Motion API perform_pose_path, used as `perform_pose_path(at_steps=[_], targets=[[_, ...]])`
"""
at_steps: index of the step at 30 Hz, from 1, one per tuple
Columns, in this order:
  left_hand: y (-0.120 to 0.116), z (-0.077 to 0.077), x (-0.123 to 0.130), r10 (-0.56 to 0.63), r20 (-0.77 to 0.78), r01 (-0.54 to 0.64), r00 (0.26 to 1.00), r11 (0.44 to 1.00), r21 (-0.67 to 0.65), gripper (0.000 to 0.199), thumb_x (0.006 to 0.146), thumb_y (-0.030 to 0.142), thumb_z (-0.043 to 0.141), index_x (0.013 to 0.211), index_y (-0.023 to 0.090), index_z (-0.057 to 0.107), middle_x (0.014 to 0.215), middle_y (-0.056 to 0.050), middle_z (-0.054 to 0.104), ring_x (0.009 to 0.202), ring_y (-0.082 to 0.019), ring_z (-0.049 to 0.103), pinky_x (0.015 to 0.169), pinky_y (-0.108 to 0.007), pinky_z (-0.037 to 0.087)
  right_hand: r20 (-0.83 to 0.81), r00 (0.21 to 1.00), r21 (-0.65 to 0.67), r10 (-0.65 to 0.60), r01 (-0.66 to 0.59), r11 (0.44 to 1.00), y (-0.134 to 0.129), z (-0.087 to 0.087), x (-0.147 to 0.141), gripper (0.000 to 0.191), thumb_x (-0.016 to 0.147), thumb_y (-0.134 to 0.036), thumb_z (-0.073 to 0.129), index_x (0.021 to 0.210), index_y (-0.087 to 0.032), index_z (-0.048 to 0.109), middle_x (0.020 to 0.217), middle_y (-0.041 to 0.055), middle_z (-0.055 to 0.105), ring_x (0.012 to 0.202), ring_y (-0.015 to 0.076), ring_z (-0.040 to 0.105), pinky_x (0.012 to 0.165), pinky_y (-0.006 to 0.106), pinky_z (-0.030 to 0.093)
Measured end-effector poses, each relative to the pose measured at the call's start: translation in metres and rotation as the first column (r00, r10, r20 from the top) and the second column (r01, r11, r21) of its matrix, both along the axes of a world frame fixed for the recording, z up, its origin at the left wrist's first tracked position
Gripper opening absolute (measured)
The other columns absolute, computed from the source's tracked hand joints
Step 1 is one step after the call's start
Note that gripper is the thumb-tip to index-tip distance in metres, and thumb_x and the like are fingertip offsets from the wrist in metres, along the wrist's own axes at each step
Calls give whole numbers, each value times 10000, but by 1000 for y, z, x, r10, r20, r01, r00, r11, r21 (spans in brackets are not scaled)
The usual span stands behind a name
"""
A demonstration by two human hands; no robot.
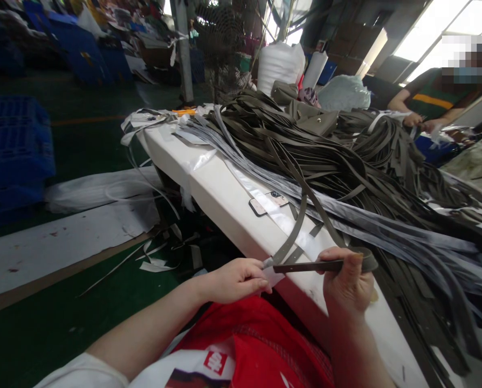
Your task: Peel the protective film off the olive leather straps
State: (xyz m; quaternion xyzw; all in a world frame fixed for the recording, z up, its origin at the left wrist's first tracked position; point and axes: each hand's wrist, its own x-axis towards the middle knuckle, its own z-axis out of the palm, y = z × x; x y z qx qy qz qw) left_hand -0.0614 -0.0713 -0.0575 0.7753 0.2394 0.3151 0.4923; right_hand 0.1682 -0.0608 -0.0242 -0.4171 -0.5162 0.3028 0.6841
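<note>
Near the front edge of the white table [220, 202], my left hand [241, 280] is closed in a pinch at the end of a dark strap and a small pale piece. To its right, my right hand [348, 280] is closed around a dark olive strap [305, 266]; the strap loops over behind my thumb, and its free end points left toward my left hand. Another strap length curves down from the pile to my left fingers. A large pile of olive straps [305, 151] covers the table's far side, beside grey-white strips [261, 175].
A phone [259, 206] lies partly under a clear strip on the table. Blue crates [16, 145] stand at the left, and strap scraps [156, 258] lie on the floor. Across the pile, a person [435, 99] works at the upper right. Foam rolls [280, 64] stand behind.
</note>
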Motion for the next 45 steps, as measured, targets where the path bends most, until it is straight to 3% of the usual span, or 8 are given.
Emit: perform_pose_path(at_steps=[12, 15, 20, 25, 30, 37, 42, 45], targets=[[0, 3, 1, 27, -8, -27, 1000, 1000, 3, 508, 1008, 477, 371, 929, 117, 720, 1007, -119, 673, 911, -197, 636, 862, -299, 499, 201, 971, -99, 132, -114, 989, 1, -4, 5, 509, 998, -522, 446, 712, -184, 696, 613, 25, 628, 560, 154, 587, 547, 277, 459], [-2, 4, 4, 29, -35, -29, 999, 999, 18, 548, 1013, 506, 318, 930, 124, 702, 985, -107, 661, 891, -196, 616, 849, -300, 492, 380, 884, -125, 274, -244, 962, -3, -10, -10, 575, 1044, -502, 258, 926, -222, 746, 993, 80, 711, 961, 229, 650, 875, 386, 500], [-5, -1, 7, 167, -73, -167, 983, 986, 2, 557, 1024, 502, 255, 944, 137, 668, 914, -80, 649, 847, -188, 592, 833, -300, 495, 580, 689, -208, 436, -391, 896, 0, -35, -36, 418, 1014, -493, 362, 1244, -320, 666, 1481, 42, 467, 1419, 296, 309, 1170, 546, 228], [-7, 0, -4, 295, -107, -287, 950, 954, 82, 485, 1028, 468, 276, 1071, 169, 655, 1016, -82, 662, 977, -219, 601, 942, -336, 467, -3, 959, -363, 282, -264, 894, 9, -50, -42, 544, 789, -470, 753, 1248, -216, 611, 1231, 117, 637, 1090, 295, 616, 864, 429, 555], [-11, 6, -12, 307, -157, -303, 939, 952, 52, 428, 1038, 407, 275, 1207, 192, 604, 1033, -66, 693, 890, -191, 643, 855, -288, 494, -607, 748, -520, 266, -628, 579, 10, -47, -49, 447, 746, -407, 828, 1052, -154, 621, 580, -62, 531, 462, 93, 499, 398, 175, 402], [-19, 7, -25, 402, -149, -399, 903, 915, 51, 459, 1001, 297, 398, 1442, 172, 365, 1077, -79, 719, 942, -191, 678, 903, -314, 491, -685, 728, -458, 9, -440, 773, 18, -50, -60, 451, 600, -250, 929, 935, -160, 641, 688, -59, 619, 464, 37, 491, 379, 103, 396], [-27, 19, -31, 378, -95, -377, 921, 926, 30, 453, 987, 254, 416, 1432, 187, 366, 1119, -70, 714, 914, -167, 684, 901, -298, 488, -767, 629, -482, 124, -693, 536, 9, -48, -67, 355, 766, -423, 804, 947, -138, 696, 927, 91, 733, 673, 144, 660, 432, 168, 483], [-30, 22, -29, 348, -100, -351, 932, 936, -12, 501, 970, 268, 464, 1448, 181, 342, 1102, -69, 713, 899, -168, 671, 868, -291, 483, -814, 542, -413, 207, -792, 450, 7, -38, -65, 340, 722, -385, 844, 901, -128, 712, 790, 53, 721, 517, 89, 585, 404, 145, 443]])
